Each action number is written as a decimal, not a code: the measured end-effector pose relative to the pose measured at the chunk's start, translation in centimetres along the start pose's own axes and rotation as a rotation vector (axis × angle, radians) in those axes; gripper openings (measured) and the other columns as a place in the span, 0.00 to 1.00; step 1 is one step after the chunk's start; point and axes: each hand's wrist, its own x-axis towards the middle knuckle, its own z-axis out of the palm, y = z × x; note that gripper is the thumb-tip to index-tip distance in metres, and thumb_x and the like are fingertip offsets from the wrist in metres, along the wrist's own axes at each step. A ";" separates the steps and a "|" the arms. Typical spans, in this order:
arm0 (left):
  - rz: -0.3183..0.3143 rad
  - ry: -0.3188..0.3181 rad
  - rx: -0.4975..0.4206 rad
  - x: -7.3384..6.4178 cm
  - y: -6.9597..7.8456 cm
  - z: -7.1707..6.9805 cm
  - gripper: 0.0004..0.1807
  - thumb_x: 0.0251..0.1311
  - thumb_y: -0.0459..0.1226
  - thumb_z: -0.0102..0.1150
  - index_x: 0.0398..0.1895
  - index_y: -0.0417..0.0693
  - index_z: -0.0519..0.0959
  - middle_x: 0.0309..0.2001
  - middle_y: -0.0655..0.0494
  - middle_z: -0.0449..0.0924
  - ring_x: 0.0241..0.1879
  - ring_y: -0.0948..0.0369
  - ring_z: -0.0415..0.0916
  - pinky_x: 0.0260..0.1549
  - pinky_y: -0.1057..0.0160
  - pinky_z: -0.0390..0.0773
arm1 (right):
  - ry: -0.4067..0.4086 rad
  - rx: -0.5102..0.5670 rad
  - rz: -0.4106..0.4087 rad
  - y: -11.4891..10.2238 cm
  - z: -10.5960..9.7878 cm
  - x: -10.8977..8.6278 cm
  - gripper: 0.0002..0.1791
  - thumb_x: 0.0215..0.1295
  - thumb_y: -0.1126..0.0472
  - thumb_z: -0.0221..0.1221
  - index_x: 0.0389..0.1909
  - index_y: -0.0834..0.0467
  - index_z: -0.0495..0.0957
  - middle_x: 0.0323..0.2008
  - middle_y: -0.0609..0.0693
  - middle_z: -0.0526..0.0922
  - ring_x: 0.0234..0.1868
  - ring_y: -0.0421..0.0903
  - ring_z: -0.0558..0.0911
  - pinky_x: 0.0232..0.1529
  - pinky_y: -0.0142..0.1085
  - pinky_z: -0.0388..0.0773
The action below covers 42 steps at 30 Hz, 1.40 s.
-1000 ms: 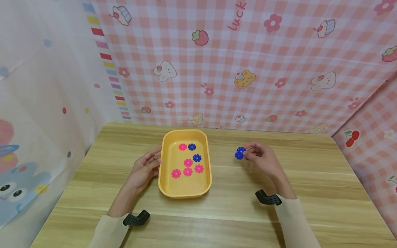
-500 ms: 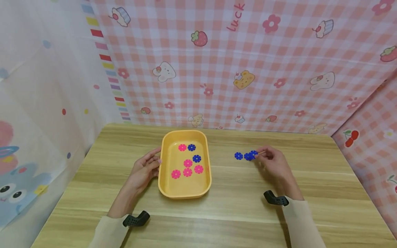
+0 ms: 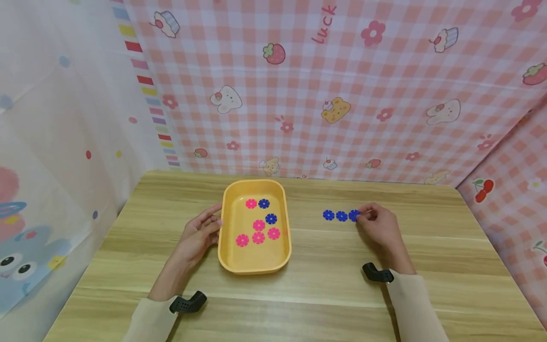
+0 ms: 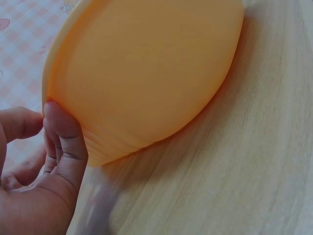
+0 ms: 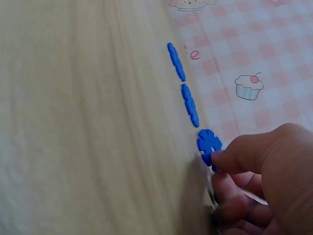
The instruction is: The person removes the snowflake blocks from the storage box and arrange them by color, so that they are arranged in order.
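Observation:
My left hand (image 3: 197,233) holds the yellow tray (image 3: 255,271) by its left side, the thumb against the outer wall in the left wrist view (image 4: 63,122). Inside the tray lie several pink snowflake discs (image 3: 242,240) and two blue ones (image 3: 271,219). To the right of the tray, my right hand (image 3: 380,228) pinches a blue snowflake disc (image 5: 208,142) between thumb and fingers, tilted up at the tabletop. It stands at the right end of a row with two other blue discs (image 3: 328,215), which lie flat with small gaps between.
The wood-grain table (image 3: 273,313) ends at the back against a pink checked cloth (image 3: 273,142). A white patterned cloth (image 3: 64,118) hangs on the left, another checked cloth (image 3: 513,204) on the right. Each wrist carries a black camera mount (image 3: 188,302).
My right hand has moved right, leaving two blue discs behind in a row and bringing a third down at the row's right end. The left hand and tray stay in place.

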 end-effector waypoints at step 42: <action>0.001 -0.004 0.001 -0.2 0.2 0.1 0.32 0.73 0.31 0.57 0.78 0.45 0.62 0.45 0.57 0.78 0.34 0.64 0.80 0.33 0.68 0.84 | -0.063 0.098 -0.140 -6.0 -0.2 -0.6 0.18 0.72 0.57 0.63 0.57 0.62 0.78 0.44 0.57 0.86 0.42 0.52 0.84 0.37 0.32 0.79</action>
